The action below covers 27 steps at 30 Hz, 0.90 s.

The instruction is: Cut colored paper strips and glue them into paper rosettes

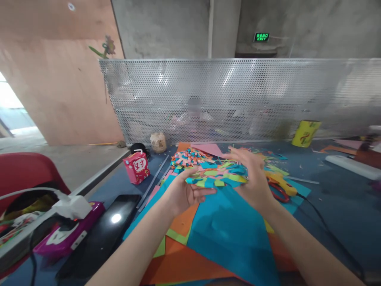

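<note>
My left hand (186, 190) is closed around the near left edge of a round paper flower (218, 174) made of blue, green, pink and yellow strips. The thumb lies on top and the fingers are underneath. My right hand (253, 174) is at the flower's right edge, its fingers stretched out and apart; whether it presses on the flower I cannot tell. Behind the flower sits a similar fringed paper piece (190, 157) in orange, pink and blue. Beneath my hands lie blue paper sheets (229, 230) and orange sheets (178, 264).
Right of my hands lie a yellow glue gun (281, 182) with a black cord and red-handled scissors (278, 194). At left are a phone (104, 234), a purple power strip (70, 234), a pink drink carton (137, 167) and clear glue sticks (153, 180). A perforated metal screen (190, 87) stands behind.
</note>
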Tool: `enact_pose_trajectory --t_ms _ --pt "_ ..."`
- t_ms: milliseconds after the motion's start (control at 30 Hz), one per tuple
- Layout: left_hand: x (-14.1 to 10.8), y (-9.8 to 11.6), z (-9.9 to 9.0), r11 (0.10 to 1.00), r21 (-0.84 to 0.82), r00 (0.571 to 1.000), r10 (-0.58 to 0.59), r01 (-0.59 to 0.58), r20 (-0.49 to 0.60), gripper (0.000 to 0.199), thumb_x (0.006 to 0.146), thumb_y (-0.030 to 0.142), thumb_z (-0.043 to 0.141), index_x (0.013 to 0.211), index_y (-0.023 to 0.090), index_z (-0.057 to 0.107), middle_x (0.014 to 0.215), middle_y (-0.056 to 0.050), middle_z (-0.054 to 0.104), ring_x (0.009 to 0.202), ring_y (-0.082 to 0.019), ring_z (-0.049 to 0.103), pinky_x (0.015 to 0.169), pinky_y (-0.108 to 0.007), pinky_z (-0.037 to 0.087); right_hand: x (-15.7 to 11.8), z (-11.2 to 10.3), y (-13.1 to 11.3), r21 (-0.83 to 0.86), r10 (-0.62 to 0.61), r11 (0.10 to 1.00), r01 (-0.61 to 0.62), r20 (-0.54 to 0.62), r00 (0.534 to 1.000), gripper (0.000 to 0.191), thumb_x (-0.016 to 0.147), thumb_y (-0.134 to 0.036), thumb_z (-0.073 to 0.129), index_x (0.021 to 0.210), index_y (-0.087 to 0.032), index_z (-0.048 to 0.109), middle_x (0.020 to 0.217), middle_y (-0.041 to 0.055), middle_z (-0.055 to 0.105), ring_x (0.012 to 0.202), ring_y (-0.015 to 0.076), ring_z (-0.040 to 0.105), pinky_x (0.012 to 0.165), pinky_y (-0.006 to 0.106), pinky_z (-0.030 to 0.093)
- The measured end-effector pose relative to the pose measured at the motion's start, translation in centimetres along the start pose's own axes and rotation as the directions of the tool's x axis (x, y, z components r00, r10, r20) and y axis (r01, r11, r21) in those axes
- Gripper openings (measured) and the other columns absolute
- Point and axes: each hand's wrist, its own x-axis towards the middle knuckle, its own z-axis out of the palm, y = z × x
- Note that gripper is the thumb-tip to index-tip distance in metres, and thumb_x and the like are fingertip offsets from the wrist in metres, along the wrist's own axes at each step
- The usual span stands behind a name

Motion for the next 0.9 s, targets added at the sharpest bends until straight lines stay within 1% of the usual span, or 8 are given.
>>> enact_pose_trajectory --t_ms 167,267,333,400,467,533,700,900 --pt "-0.6 0.9 -0.4 0.989 0.138 0.987 0.023 -0.045 0.158 0.057 0.074 0.064 0.036 0.062 0.012 0.057 0.069 -0.013 0.069 0.067 -0.026 0.067 0.055 -0.027 0.043 1.1 -0.7 -0.2 0.165 0.159 0.973 -0.161 0.021 0.987 0.010 0.071 -0.018 0.058 0.079 -0.023 0.061 0.087 0.0029 0.065 0.093 0.0231 0.056 0.084 0.041 0.040" --pt "-1.4 1.9 -0.4 0.950 0.276 0.980 0.102 -0.146 0.169 0.058 0.071 0.067 0.036 0.053 0.015 0.052 0.063 -0.012 0.067 0.059 -0.024 0.065 0.054 -0.029 0.042 1.9 -1.1 -0.4 0.393 0.372 0.834 -0.387 0.117 0.921 0.015 0.069 -0.030 0.064 0.079 -0.020 0.059 0.078 0.0031 0.064 0.072 0.0182 0.059 0.065 0.033 0.047" --pt "-1.8 2.5 -0.5 0.875 0.383 0.954 0.290 -0.297 0.077 0.051 0.073 0.062 0.040 0.047 0.017 0.046 0.046 -0.005 0.058 0.046 -0.018 0.058 0.050 -0.027 0.039 2.0 -1.2 -0.4 0.526 0.415 0.701 -0.481 0.247 0.875 0.017 0.067 -0.033 0.066 0.071 -0.019 0.057 0.066 0.0002 0.061 0.058 0.0141 0.056 0.054 0.027 0.045" --pt "-2.1 2.9 -0.6 0.697 0.488 0.787 0.616 -0.526 -0.030 0.044 0.075 0.051 0.048 0.046 0.019 0.040 0.039 0.002 0.046 0.039 -0.011 0.047 0.047 -0.025 0.035 1.7 -1.0 -0.1 0.607 0.435 0.575 -0.548 0.340 0.834 0.021 0.064 -0.033 0.069 0.065 -0.019 0.054 0.055 -0.0032 0.055 0.049 0.0109 0.050 0.048 0.025 0.042" --pt "-2.4 3.0 -0.5 0.465 0.569 0.528 0.847 -0.678 -0.064 0.032 0.075 0.040 0.055 0.053 0.019 0.044 0.046 0.004 0.047 0.046 -0.009 0.046 0.048 -0.022 0.035 1.1 -0.5 0.3 0.663 0.441 0.469 -0.584 0.397 0.805 0.022 0.062 -0.032 0.072 0.064 -0.018 0.054 0.052 -0.0047 0.054 0.048 0.0102 0.049 0.049 0.024 0.042" --pt "-2.6 2.8 -0.2 0.342 0.616 0.424 0.906 -0.709 -0.015 0.015 0.075 0.033 0.057 0.069 0.019 0.055 0.067 0.001 0.060 0.065 -0.011 0.055 0.058 -0.022 0.040 0.5 -0.1 0.7 0.691 0.444 0.396 -0.604 0.432 0.785 0.021 0.062 -0.032 0.072 0.068 -0.018 0.057 0.058 -0.0030 0.058 0.054 0.0116 0.054 0.052 0.025 0.045" --pt "-2.6 2.0 0.8 0.513 0.593 0.651 0.758 -0.621 0.026 0.030 0.073 0.033 0.060 0.100 0.019 0.061 0.101 -0.006 0.066 0.093 -0.019 0.060 0.074 -0.027 0.047 0.0 0.1 0.5 0.677 0.409 0.286 -0.678 0.554 0.725 0.022 0.064 -0.033 0.071 0.077 -0.019 0.060 0.075 0.0014 0.067 0.066 0.0155 0.061 0.063 0.030 0.051" --pt "-2.2 1.7 0.8 0.590 0.546 0.654 0.750 -0.595 -0.097 0.027 0.063 0.031 0.071 0.085 0.016 0.067 0.086 -0.006 0.071 0.076 -0.017 0.064 0.063 -0.024 0.049 0.2 -0.2 -0.3 0.672 0.357 0.305 -0.675 0.576 0.735 0.020 0.063 -0.030 0.072 0.076 -0.019 0.060 0.075 0.0007 0.068 0.067 0.0151 0.063 0.064 0.029 0.053"
